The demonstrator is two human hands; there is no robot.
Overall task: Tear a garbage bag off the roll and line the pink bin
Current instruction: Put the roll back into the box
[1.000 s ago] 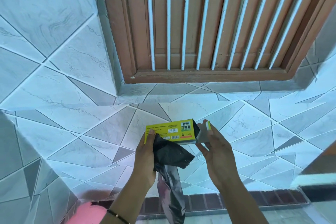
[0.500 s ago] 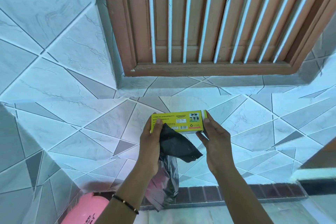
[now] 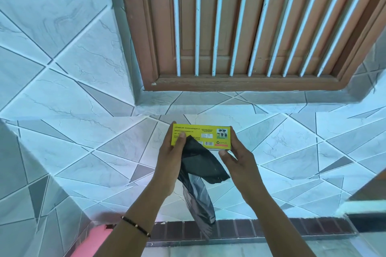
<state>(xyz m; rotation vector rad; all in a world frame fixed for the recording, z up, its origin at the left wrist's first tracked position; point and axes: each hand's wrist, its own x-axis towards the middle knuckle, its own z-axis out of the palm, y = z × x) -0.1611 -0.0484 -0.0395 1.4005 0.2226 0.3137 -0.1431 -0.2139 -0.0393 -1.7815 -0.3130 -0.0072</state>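
A yellow garbage-bag box (image 3: 205, 136) is held up in front of the tiled wall. My left hand (image 3: 170, 158) grips its left end, thumb on the front face, and also pinches a black garbage bag (image 3: 200, 173) that hangs down below the box. My right hand (image 3: 238, 158) holds the box's right end with fingers behind it. The roll itself is hidden inside the box. The pink bin (image 3: 92, 242) shows only as a rim at the bottom left, partly behind my left forearm.
A brown wooden window frame (image 3: 240, 85) with white bars fills the upper wall. A dark brick-tile strip (image 3: 292, 228) runs along the wall's base. A white ledge edge (image 3: 363, 207) juts in at the lower right.
The box's open right flap has been closed and the box now faces me flat. Both hands rose slightly, and the hanging bag swung a little.
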